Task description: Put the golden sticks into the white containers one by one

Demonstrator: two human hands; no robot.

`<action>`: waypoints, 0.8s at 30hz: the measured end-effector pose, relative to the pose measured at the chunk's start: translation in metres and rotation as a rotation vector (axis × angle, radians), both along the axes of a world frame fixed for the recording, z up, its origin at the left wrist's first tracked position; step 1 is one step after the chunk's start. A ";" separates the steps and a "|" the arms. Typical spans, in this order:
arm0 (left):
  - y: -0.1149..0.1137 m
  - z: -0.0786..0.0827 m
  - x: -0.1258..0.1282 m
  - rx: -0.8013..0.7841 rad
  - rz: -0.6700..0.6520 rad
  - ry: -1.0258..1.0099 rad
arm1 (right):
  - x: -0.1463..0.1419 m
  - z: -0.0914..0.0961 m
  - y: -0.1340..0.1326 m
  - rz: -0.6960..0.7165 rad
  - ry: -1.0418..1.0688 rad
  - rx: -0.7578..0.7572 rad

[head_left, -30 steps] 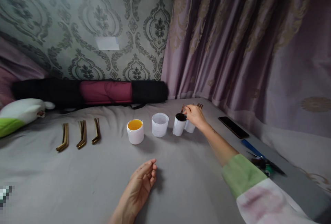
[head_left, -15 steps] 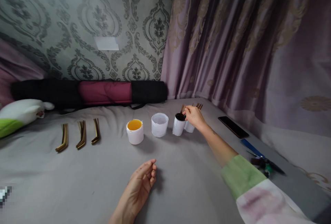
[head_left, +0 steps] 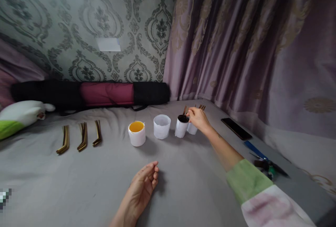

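Observation:
My right hand [head_left: 198, 118] reaches across the grey bed sheet [head_left: 78, 181] to a white cup with a dark inside [head_left: 181, 126]. Its fingers are pinched on a thin brown stick [head_left: 185, 110] that stands in that cup. Behind the hand a second small white cup [head_left: 191, 128] holds more brown sticks [head_left: 202, 107]. To the left stand an empty white cup [head_left: 162, 126] and a white cup with yellow contents [head_left: 137, 133]. My left hand [head_left: 143, 185] rests on the sheet near me, palm sideways, fingers loosely curled and holding nothing.
Three bent brass-coloured straws [head_left: 82, 137] lie in a row at the left. A black and maroon roll [head_left: 91, 93] lies along the wall, a white and green plush [head_left: 18, 115] beside it. At the right lie a black phone [head_left: 236, 128], a blue strip [head_left: 256, 150] and dark tools [head_left: 267, 167]. Curtains hang behind.
Almost nothing differs: my right forearm has shifted very slightly while its fingers stay at the dark cup. My left hand has not moved.

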State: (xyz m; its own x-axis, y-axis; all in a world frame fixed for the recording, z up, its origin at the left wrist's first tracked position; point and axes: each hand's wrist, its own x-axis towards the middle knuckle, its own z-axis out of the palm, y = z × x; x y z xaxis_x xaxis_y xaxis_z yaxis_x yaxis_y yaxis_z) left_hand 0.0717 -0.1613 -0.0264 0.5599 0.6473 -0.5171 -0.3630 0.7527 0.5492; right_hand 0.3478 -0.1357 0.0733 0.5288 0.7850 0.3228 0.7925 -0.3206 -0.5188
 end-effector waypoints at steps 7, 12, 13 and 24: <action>0.000 -0.001 0.000 -0.001 -0.002 -0.003 | -0.001 0.004 -0.008 -0.003 0.029 0.038; 0.001 -0.002 0.000 0.008 -0.005 -0.008 | -0.005 0.007 -0.016 0.001 0.054 0.084; 0.001 -0.002 0.000 0.008 -0.007 -0.010 | -0.006 0.007 -0.017 0.000 0.054 0.103; -0.001 0.003 0.000 0.001 0.004 -0.031 | -0.027 0.002 -0.029 0.038 0.103 0.273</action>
